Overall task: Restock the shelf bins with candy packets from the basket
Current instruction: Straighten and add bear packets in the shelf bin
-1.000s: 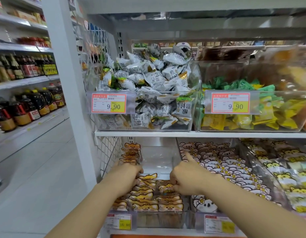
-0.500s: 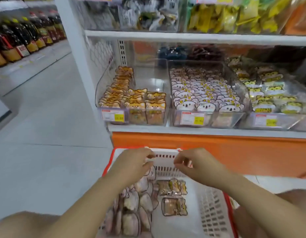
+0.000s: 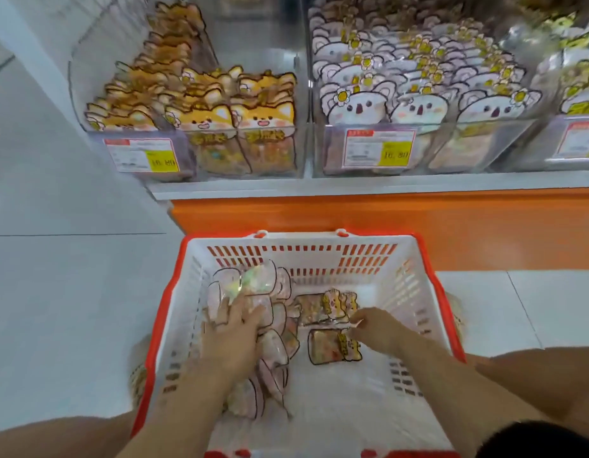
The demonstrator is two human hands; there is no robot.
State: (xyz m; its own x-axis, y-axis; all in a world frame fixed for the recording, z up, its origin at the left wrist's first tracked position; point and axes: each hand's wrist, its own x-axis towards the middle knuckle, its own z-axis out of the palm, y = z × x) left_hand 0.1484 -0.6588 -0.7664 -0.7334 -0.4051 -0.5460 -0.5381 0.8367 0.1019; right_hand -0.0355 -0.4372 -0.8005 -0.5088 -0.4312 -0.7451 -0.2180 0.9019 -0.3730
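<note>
Pink packets [image 3: 273,350] in basket [image 3: 415,259] pressed by left hand [image 3: 232,338], fingers spread. Orange packet [image 3: 326,348] touched by curled right hand [image 3: 375,328]; grip cannot be told.

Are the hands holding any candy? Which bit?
The left hand lies spread on the pink packets, gripping none. The right hand has its fingertips at the orange packets' edges; whether they pinch one cannot be told.
</note>
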